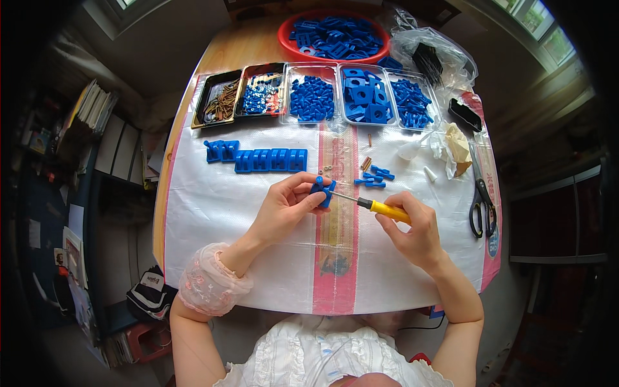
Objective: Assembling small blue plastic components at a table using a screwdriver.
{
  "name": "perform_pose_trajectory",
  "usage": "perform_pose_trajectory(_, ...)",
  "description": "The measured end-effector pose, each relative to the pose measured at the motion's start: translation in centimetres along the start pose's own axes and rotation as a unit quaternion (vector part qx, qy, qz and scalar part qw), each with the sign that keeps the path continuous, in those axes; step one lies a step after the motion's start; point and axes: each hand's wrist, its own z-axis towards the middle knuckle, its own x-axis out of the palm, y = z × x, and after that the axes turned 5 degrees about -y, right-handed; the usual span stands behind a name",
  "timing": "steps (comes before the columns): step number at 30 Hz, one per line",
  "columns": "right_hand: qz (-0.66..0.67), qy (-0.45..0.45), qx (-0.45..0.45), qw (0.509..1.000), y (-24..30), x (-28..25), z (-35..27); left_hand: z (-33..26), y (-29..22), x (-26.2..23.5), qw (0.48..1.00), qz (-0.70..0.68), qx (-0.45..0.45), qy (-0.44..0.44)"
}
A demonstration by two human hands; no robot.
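Observation:
Between the fingers of my left hand (284, 208) is a small blue plastic part (322, 192), held above the covered table. My right hand (416, 231) grips a screwdriver (389, 211) by its yellow handle. The shaft points left and its tip meets the blue part; the exact contact is too small to make out. Behind my left hand stands a row of blue plastic blocks (271, 160). To the right of the held part lie several loose blue pegs (374, 177), a few copper-coloured screws (367, 164) and some tiny nuts (327, 169).
Along the back stand a black tray of long screws (221, 100), a tray of small metal pieces (261, 93) and clear trays of blue parts (312, 97). Behind them is a red basin (284, 42). Scissors (481, 205), crumpled paper (456, 147) and a plastic bag (445, 48) lie on the right.

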Motion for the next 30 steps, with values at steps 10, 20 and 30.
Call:
perform_pose_trajectory(10,0.033,0.056,0.008,0.998,0.18,0.01,-0.38,-0.18,-0.08,-0.16,1.000,0.017,-0.004,0.015)
perform_pose_trajectory(20,0.157,0.111,0.147,0.970,0.22,-0.50,-0.12,-0.33,0.04,-0.38,0.997,0.060,0.017,0.035)
perform_pose_trajectory(30,0.051,0.067,0.041,0.996,0.80,0.21,-0.78,-0.17,-0.09,-0.35,0.999,0.035,-0.015,0.032)
